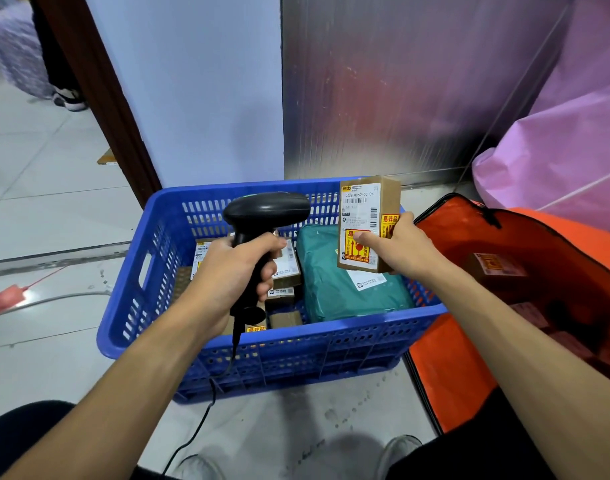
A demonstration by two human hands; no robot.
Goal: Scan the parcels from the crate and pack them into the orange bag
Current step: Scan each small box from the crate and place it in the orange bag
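My left hand (236,268) grips the handle of a black corded barcode scanner (267,209) above the blue crate (248,355). My right hand (402,247) holds a small brown cardboard parcel (367,216) upright over the crate's right side, its white label and yellow fragile stickers facing me. The scanner's head sits just left of this parcel. Inside the crate lie a teal bagged parcel (338,289) and several small brown boxes (286,271). The open orange bag (525,271) stands to the right of the crate, with a labelled box (497,266) inside.
The crate sits on a pale tiled floor against a white wall and a metal panel. Pink plastic sheeting (566,140) bulges behind the orange bag. The scanner's cable (206,410) trails down between my knees. A red tag (5,299) and a grey cord lie on the floor at left.
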